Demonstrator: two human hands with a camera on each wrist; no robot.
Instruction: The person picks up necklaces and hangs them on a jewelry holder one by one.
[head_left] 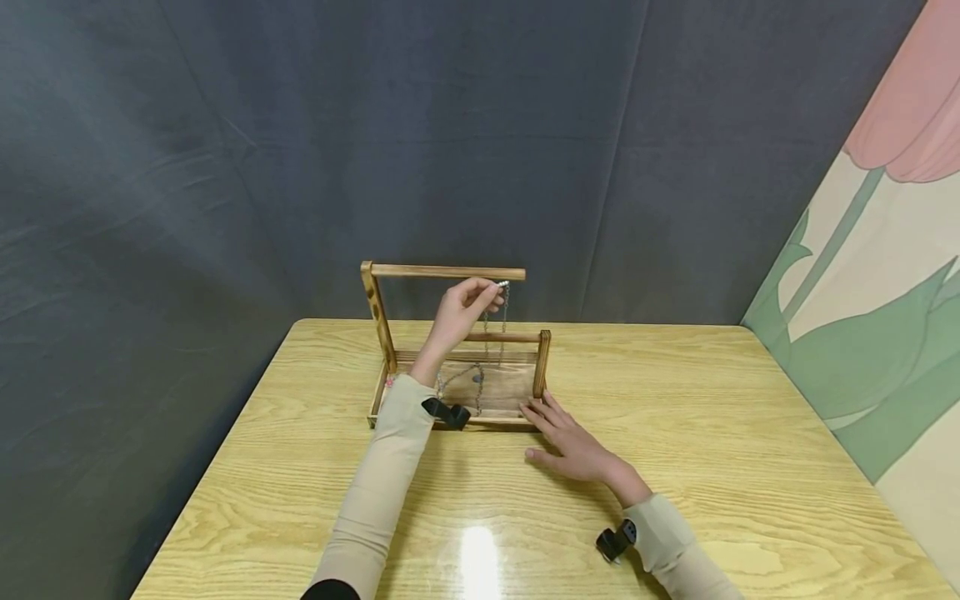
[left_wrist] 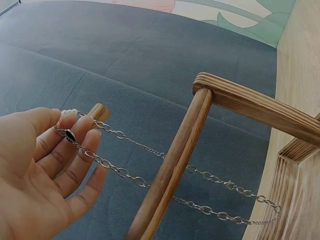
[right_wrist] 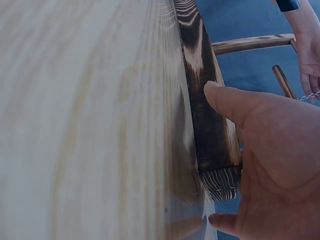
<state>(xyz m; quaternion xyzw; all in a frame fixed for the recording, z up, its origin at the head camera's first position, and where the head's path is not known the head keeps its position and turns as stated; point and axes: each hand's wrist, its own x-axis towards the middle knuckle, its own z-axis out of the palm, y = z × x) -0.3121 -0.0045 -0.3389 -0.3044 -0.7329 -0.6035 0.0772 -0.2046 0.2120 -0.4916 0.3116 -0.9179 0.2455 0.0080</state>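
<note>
A wooden jewellery stand [head_left: 448, 272] has a high bar, a lower bar and a shallow tray base. My left hand [head_left: 459, 315] pinches a silver chain necklace [head_left: 505, 310] by a part with small white beads, close by the free end of the high bar. In the left wrist view, the chain's linked strands [left_wrist: 120, 172] run from my fingertips past the lower bar [left_wrist: 172, 160], and a dark oval piece [left_wrist: 70, 135] shows near the thumb. My right hand [head_left: 573, 446], fingers spread, rests against the tray's front right corner, by its dark scorched edge [right_wrist: 205, 110].
Another chain [head_left: 459, 375] lies in the tray, partly behind my left wrist. A small pink piece [head_left: 389, 382] is at the tray's left side. Behind the wooden table [head_left: 712, 400] hangs a dark grey curtain [head_left: 480, 150]; a painted wall [head_left: 885, 275] stands at right.
</note>
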